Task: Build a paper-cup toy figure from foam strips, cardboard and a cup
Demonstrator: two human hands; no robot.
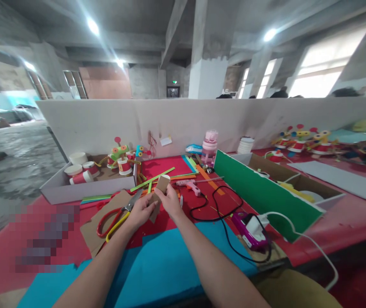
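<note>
Between my hands is a small piece of brown cardboard (162,183) with a pale upper end. My right hand (170,200) grips it from the right, thumb lying across its face. Curled fingers of my left hand (142,210) are closed on its lower left part; the exact grip is partly hidden. Scissors (119,217) with one red and one yellow handle lie left of my left hand, blades spread, on a larger cardboard sheet (90,233). A pink glue gun (192,186) rests on the red table cover just beyond my right hand.
A box (83,192) with paper cups and a green-headed figure stands at left. At right are a green-sided box (260,188) and a purple power strip (249,233) with loose cords. Blue sheet (163,261) lies in front; a white partition (170,115) closes off the back.
</note>
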